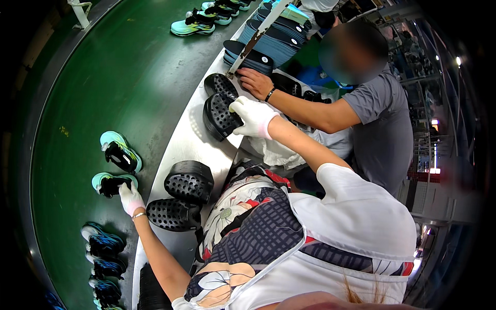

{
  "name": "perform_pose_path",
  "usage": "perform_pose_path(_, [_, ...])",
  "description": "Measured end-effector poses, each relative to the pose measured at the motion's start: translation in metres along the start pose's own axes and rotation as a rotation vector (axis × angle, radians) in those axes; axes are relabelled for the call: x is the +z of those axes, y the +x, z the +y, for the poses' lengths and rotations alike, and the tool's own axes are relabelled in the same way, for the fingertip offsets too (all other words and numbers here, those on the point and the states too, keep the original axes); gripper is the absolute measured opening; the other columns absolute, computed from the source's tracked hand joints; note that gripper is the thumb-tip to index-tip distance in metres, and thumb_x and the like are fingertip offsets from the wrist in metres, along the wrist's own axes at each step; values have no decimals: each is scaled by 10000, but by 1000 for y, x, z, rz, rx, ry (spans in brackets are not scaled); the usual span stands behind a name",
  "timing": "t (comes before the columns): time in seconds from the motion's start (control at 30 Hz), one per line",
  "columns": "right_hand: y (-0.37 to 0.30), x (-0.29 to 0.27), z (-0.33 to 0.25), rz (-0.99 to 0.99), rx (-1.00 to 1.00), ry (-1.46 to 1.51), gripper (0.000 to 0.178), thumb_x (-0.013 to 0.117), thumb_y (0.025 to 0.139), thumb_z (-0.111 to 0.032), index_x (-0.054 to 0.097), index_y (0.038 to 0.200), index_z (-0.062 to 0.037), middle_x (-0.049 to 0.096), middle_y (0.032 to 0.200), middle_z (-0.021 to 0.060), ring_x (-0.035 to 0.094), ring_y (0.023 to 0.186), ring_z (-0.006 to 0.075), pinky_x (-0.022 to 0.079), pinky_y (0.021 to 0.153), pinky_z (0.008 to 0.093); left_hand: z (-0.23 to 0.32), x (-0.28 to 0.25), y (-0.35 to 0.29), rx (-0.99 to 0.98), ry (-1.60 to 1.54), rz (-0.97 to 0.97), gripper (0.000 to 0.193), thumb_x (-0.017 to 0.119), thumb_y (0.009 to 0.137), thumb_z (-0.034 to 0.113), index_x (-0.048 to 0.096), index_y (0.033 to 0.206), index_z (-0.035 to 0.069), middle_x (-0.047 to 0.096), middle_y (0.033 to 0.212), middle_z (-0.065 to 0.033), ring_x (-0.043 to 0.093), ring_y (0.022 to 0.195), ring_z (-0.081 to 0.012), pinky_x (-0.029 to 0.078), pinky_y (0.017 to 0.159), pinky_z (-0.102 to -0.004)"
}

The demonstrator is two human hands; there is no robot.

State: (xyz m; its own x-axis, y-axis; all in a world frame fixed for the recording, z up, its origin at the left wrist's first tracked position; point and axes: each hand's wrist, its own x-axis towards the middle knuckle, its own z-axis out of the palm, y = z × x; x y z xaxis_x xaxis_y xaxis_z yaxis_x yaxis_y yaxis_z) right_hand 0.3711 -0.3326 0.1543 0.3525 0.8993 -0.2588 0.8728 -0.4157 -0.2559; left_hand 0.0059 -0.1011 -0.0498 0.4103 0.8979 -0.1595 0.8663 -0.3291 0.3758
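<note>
My left hand [132, 199], in a white glove, grips the heel end of a mint-green and black sneaker [110, 184] on the green surface. Just beyond it lies a matching sneaker [121, 151]. Stretched out to the far side, my right hand [254, 117], gloved too, has its fingers on the edge of a black perforated shoe-shaped block [221, 115]. A similar block [220, 84] lies right behind that one on the white ledge. Two more perforated black blocks [189, 182] rest on the ledge nearer my body.
Blue-and-black sneakers [106, 240] line the green surface [67, 170] at lower left; mint sneakers [192, 27] stand at the far end. Stacked insoles [274, 39] lie behind a worn metal post [258, 36]. A co-worker in grey [385, 113] reaches a hand [257, 84] close to my right hand.
</note>
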Motion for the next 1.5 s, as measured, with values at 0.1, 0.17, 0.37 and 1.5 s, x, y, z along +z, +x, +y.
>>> perform_pose_path(0.1, [2, -3, -3, -12, 1, -5, 512, 732, 630, -317, 536, 1019, -47, 518, 1006, 166, 571, 915, 337, 480, 786, 396, -4, 1, 1, -12, 16, 14, 424, 531, 890, 298, 538, 1128, -53, 526, 1183, -246, 514, 1069, -387, 418, 900, -406])
perform_pose_path(0.17, [1, -7, -6, -3, -2, -14, 511, 731, 631, -321, 539, 1016, -46, 520, 1005, 165, 571, 915, 334, 481, 786, 394, -7, 4, 2, -4, 14, 22, 422, 531, 891, 294, 535, 1127, -55, 520, 1188, -252, 510, 1071, -394, 417, 903, -409])
perform_pose_path(0.37, [-3, -19, -13, 46, -35, 0, 515, 738, 626, -323, 535, 1012, -51, 518, 1006, 156, 571, 917, 326, 478, 790, 386, -12, 3, 0, -7, -4, 38, 409, 535, 888, 287, 535, 1121, -49, 524, 1156, -255, 512, 1047, -408, 416, 889, -420])
perform_pose_path(1.5, [65, 52, -276, -250, -797, 405, 455, 648, 762, -276, 533, 1112, -8, 565, 1033, 179, 584, 927, 312, 474, 817, 361, 42, -135, -94, -262, -1954, 272, 490, 517, 885, 476, 536, 1101, 37, 600, 945, -70, 603, 841, -172, 509, 743, -311])
